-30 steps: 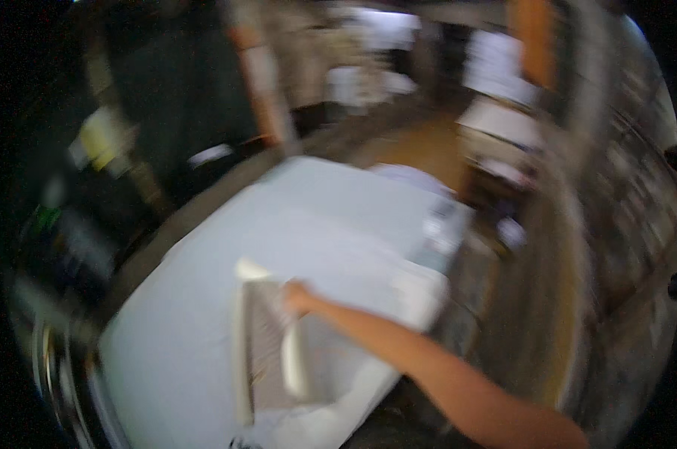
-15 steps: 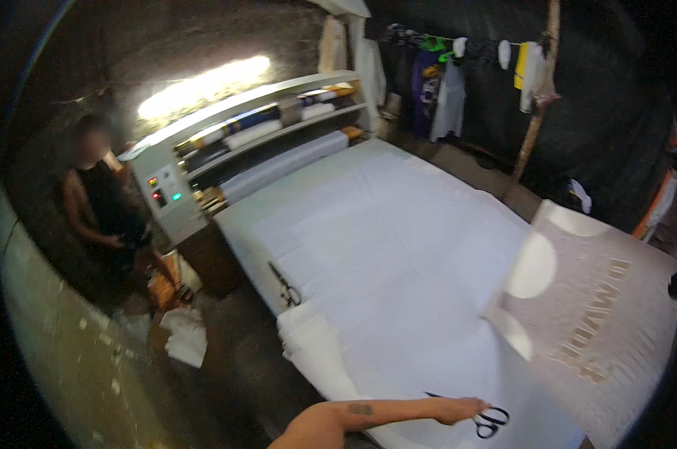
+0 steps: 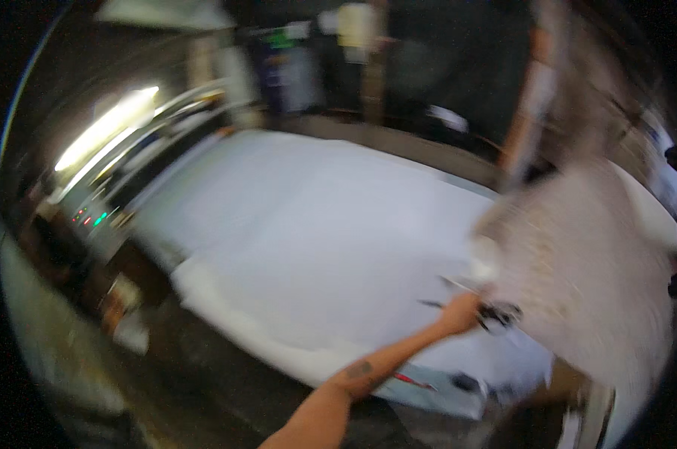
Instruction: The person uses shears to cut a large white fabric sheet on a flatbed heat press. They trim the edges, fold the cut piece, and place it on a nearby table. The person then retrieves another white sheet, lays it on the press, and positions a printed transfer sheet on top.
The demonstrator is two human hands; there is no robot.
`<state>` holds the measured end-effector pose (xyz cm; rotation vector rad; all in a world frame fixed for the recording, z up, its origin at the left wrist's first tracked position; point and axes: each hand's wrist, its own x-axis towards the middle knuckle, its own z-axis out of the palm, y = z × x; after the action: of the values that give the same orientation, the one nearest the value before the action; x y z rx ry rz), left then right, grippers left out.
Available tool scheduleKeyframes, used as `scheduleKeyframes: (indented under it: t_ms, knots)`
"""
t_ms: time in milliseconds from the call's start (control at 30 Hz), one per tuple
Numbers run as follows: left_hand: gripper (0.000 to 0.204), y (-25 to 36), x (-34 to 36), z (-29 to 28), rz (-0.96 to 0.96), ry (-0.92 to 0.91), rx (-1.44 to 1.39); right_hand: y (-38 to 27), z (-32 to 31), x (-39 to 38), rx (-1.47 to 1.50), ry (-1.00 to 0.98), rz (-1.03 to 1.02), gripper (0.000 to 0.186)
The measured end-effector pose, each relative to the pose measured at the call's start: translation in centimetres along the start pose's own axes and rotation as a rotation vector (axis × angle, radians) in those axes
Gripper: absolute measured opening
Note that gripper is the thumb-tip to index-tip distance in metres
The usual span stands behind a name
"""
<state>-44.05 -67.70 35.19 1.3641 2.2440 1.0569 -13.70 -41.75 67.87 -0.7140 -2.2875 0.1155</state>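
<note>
the left hand [image 3: 460, 313] is closed around black-handled scissors [image 3: 499, 313], blades parted, over white cloth [image 3: 301, 224] spread on the tabletop [image 3: 445, 396]. i can't make out the right hand or tell its state. just right of the scissors, a pinkish-grey sheet [image 3: 578, 262] hangs, blurred. a small red thing [image 3: 412, 380] lies nearer; far left, a lamp [image 3: 106, 131] glows.

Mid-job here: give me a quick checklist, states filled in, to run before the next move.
1. Scissors held in the left hand: ok.
2. Scissor blades closed: cannot tell, motion blur.
3. Right hand's position: cannot tell, not clearly in view.
4. Patterned pale piece lying flat: not ok, it is held up at the right.
5. White cloth spread out on the table: ok.
6. Small red item well away from the near edge: not ok.
</note>
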Motion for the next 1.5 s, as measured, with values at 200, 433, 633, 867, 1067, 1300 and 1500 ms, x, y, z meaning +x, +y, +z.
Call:
scheduleKeyframes:
  t_ms: [200,433,633,867,1067,1300,1500]
  knots:
    - [0.042,8.1,16.1,15.6,0.291,-0.039,0.220,14.3,-1.5,4.8,-0.203,0.100,-0.153,0.030]
    - [0.098,20.3,24.4,39.5,0.194,-0.275,-0.416,29.4,-6.7,0.2,-0.125,-0.335,-0.017,0.025]
    - [0.043,38.7,37.1,60.4,0.658,-0.304,-0.559,41.1,-18.5,1.0,-0.377,-0.448,0.082,0.035]
    - [0.062,66.8,49.2,78.8,1.080,-0.295,-0.063,42.0,-26.3,-1.4,-1.010,-0.176,0.088,0.034]
    - [0.050,65.5,49.6,84.2,0.619,-0.622,-0.512,50.3,-20.2,-13.1,-1.128,-0.172,0.024,0.042]
    - [0.039,60.6,46.9,87.1,-0.529,-1.142,-1.522,76.1,-15.6,-28.9,-1.016,-0.183,0.168,0.039]
    - [0.031,60.8,45.6,94.7,-0.583,-1.346,-1.710,94.2,-14.6,-38.7,-0.894,-0.247,0.337,0.045]
